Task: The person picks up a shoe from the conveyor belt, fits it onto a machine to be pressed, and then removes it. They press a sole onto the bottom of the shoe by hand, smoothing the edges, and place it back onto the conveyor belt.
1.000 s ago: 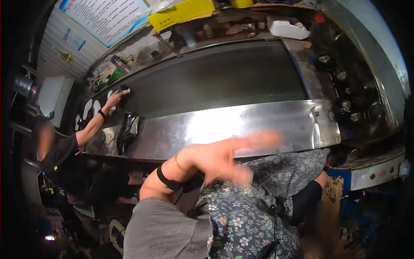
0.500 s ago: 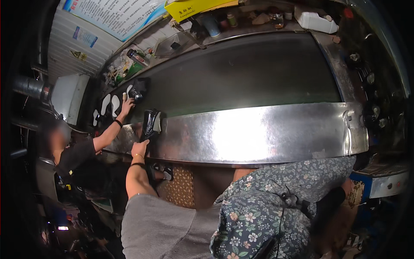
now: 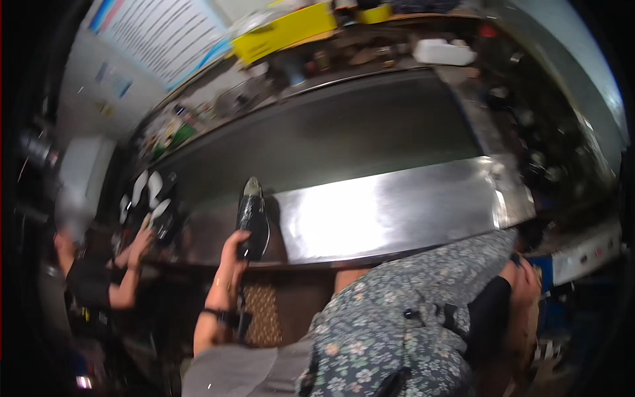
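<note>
My left hand (image 3: 239, 243) grips the near end of a shiny black shoe (image 3: 253, 218). The shoe is held over the left part of the metal ledge, its grey toe pointing away from me toward the dark belt (image 3: 344, 126). Light edging shows along its right side. At the lower right, my right hand (image 3: 526, 281) is low beside a blue-and-white machine housing (image 3: 575, 261); blur hides its fingers and whatever they may touch.
At the left a co-worker reaches with a hand (image 3: 140, 245) toward black shoes with white soles (image 3: 154, 185). The shiny metal ledge (image 3: 397, 205) runs along the belt's near side. Behind it are a yellow box (image 3: 284, 33) and a white jug (image 3: 444, 51).
The black shoe has turned in my left hand, so its toe now points away and its upper shows. The co-worker's hand has drawn back toward the near side. My view has shifted.
</note>
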A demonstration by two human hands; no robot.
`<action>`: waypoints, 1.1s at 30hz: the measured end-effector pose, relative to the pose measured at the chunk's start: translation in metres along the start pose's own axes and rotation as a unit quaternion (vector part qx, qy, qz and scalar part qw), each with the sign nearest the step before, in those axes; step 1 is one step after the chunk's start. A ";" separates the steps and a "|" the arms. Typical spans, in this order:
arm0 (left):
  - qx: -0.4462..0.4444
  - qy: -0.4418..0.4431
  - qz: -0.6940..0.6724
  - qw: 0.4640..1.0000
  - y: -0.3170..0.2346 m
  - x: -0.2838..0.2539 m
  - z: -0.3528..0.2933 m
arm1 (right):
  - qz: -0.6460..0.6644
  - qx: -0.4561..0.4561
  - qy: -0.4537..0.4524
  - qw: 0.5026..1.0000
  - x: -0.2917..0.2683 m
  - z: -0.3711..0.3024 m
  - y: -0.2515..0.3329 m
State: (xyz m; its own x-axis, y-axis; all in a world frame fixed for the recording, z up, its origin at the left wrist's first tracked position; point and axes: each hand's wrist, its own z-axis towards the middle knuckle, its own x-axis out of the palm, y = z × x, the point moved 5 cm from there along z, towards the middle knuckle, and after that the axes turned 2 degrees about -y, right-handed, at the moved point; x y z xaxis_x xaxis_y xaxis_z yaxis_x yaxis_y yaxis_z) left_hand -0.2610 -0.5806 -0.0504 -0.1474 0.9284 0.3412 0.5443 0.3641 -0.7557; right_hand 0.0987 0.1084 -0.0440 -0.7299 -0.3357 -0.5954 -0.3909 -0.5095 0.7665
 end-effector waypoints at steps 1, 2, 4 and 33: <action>-0.039 0.059 -0.034 0.997 0.012 0.053 -0.020 | 0.069 0.000 0.007 0.998 0.012 0.001 0.014; -0.030 0.065 -0.034 0.997 0.021 0.107 -0.050 | 0.074 -0.040 0.037 0.996 0.024 0.000 0.036; -0.048 0.307 -0.148 0.939 0.054 0.201 -0.082 | 0.117 -0.103 0.083 0.984 0.041 0.007 0.116; 0.186 0.615 0.424 0.639 0.287 0.529 -0.118 | 0.221 0.081 -0.104 0.966 0.069 -0.095 0.033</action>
State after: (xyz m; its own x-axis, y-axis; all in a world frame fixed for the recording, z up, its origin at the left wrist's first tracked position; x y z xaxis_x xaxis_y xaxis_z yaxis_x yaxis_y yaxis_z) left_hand -0.0857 0.0063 -0.0207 0.9545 0.1275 -0.2694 -0.2683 -0.0261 -0.9630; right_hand 0.0884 -0.0070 -0.0829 -0.9360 -0.3168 -0.1533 -0.0861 -0.2162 0.9725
